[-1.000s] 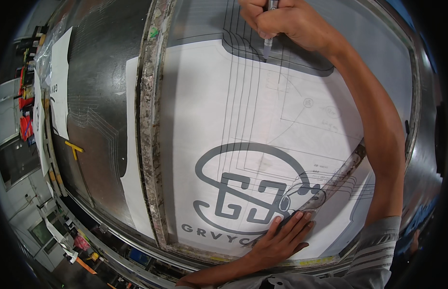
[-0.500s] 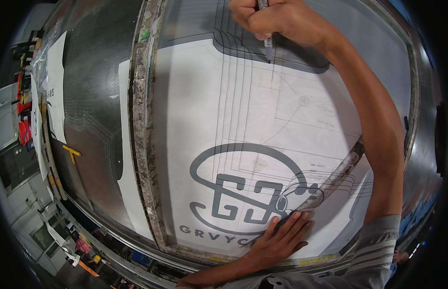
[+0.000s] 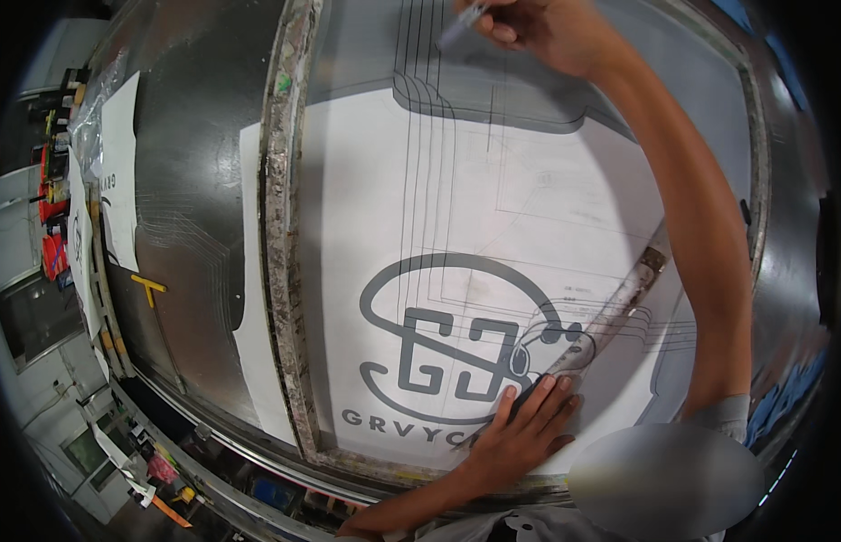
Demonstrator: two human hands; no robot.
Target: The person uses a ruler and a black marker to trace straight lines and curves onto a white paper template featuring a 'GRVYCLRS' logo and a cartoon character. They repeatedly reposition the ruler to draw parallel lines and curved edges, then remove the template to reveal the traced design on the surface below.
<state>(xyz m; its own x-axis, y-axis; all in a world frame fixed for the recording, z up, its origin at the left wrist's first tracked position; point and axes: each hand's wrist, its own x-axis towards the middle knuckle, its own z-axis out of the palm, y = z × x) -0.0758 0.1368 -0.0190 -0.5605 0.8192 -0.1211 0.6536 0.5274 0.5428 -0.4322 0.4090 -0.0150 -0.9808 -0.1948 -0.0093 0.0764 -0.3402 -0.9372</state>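
Note:
My right hand (image 3: 540, 27) is closed around a slim grey pen (image 3: 460, 27) near the top of the view. The pen is tilted, its lower end blurred beside a set of dark parallel lines; whether it touches the mesh I cannot tell. My left hand (image 3: 520, 429) lies palm down with fingers stretched over the near end of a long, stained strip (image 3: 630, 291). That strip runs diagonally up to the right, partly behind my right forearm. Beneath both is a screen-printing frame (image 3: 292, 361), with a white garment-shaped sheet (image 3: 357, 208) bearing a grey rounded logo under its mesh.
Left of the frame stretches a dark metal table (image 3: 199, 163) with more white sheets (image 3: 120, 176) and crumpled clear plastic (image 3: 88, 126). A yellow T-shaped handle (image 3: 150, 287) sits near its left edge. Below are shelves with assorted items, among them an orange strip (image 3: 172, 511).
My right hand has moved up with the pen, and the pen tip has swung left from the sheet's upper edge. My left hand still rests on the strip. The view has shifted slightly.

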